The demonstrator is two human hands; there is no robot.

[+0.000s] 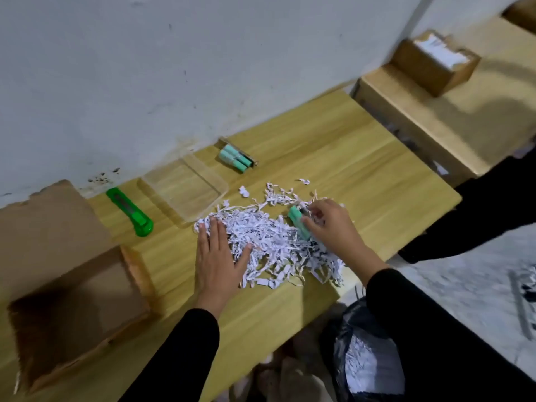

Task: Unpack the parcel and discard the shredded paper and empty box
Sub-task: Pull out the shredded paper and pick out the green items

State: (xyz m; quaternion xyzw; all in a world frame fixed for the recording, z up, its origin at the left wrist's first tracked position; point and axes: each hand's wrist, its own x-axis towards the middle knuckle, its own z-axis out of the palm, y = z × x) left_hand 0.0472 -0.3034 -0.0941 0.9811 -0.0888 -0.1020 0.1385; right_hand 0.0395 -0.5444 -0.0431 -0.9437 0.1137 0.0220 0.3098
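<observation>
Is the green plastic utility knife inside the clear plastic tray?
No, the green plastic utility knife lies on the wooden table to the left of the clear plastic tray.

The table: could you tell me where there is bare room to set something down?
Free: the right end of the table, beyond the shreds, and the near edge between box and hands. Crowded: the wall side, with cutter, tray and tubes.

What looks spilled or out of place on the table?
The shredded paper lies loose in a heap on the table, with stray bits past its far edge. A teal tube sits half-buried in it at the right hand. Nothing looks damaged.
</observation>
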